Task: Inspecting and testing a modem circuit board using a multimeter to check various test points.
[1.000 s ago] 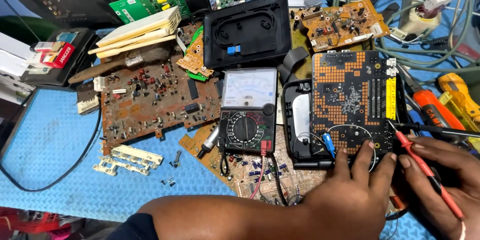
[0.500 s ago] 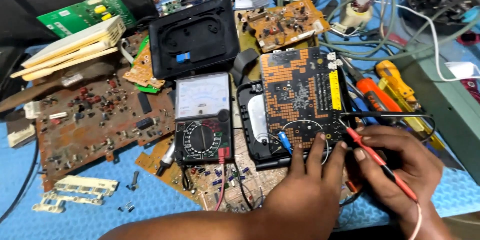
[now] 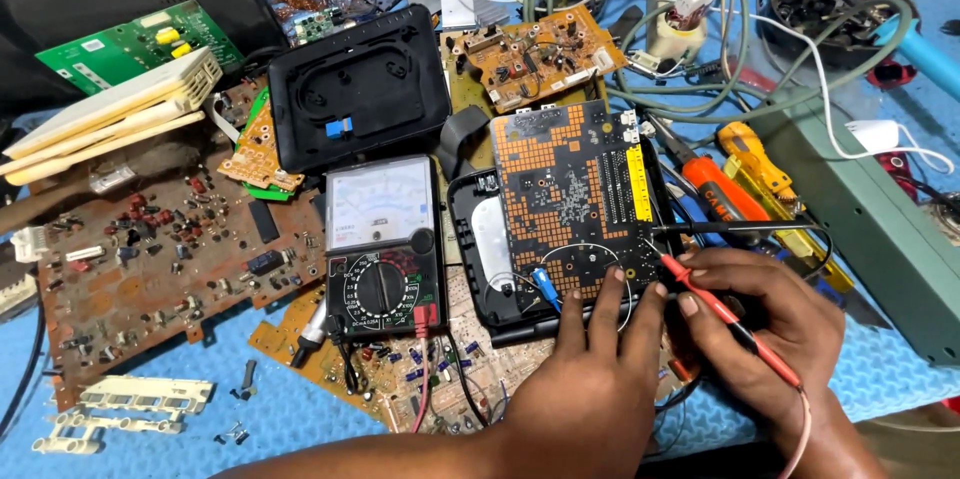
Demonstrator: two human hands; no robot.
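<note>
Head view, left hand: the left hand [image 3: 590, 379] lies at the near edge of the dark circuit board [image 3: 577, 197], its fingers [image 3: 612, 291] spread apart and pressed flat on the board's lower rim; they clamp nothing.
Head view, right hand: the right hand [image 3: 765, 324] has its fingers closed together on the red test probe [image 3: 722, 309], held like a pen, tip slanting up and left toward the board's lower right corner; whether the tip touches cannot be told.
Head view, probes: a black test probe [image 3: 735, 227] lies across just above the right hand, pointing left toward the board's right edge.
Head view, circuit board: dark with orange copper patches and a yellow strip along its right side, it sits on an open black plastic casing [image 3: 480, 259], in the middle of the blue tabletop [image 3: 290, 409].
Head view, meter: an analog multimeter [image 3: 383, 244] with a pale dial face and a round selector knob stands just left of the casing, leads running from its lower end.
Head view, left side: a large brown component board [image 3: 150, 269] lies well left of the meter; a black lid [image 3: 360, 89] rests behind it.
Head view, right side: an orange-handled screwdriver [image 3: 725, 189] lies just right of the board, and a grey-green metal box [image 3: 870, 219] sits farther right.
</note>
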